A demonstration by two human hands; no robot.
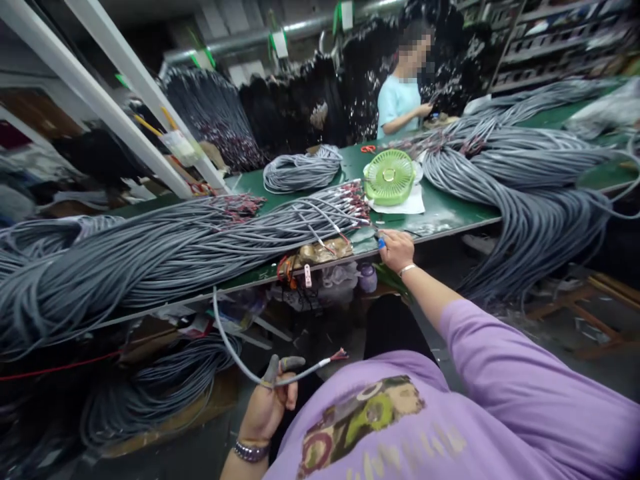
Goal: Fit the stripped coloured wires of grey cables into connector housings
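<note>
My left hand (270, 403) is low, below the table edge, closed on a single grey cable (227, 343) pinched between finger-cotted fingers. The cable's stripped end with red wires (340, 354) sticks out to the right. The cable's other end runs up to the big grey cable bundle (165, 250) lying across the green table (450, 212). My right hand (396, 248) reaches to the table's front edge, closed around a small blue-handled tool (381, 243) next to the bundle's red wire ends (350, 200).
A green round fan (389, 176) rests on white paper mid-table. A coiled grey cable (302, 169) lies behind it, and more cable bundles (520, 173) hang over the right edge. A person in a light blue shirt (397, 100) works at the far side. White shelf posts (110, 100) rise on the left.
</note>
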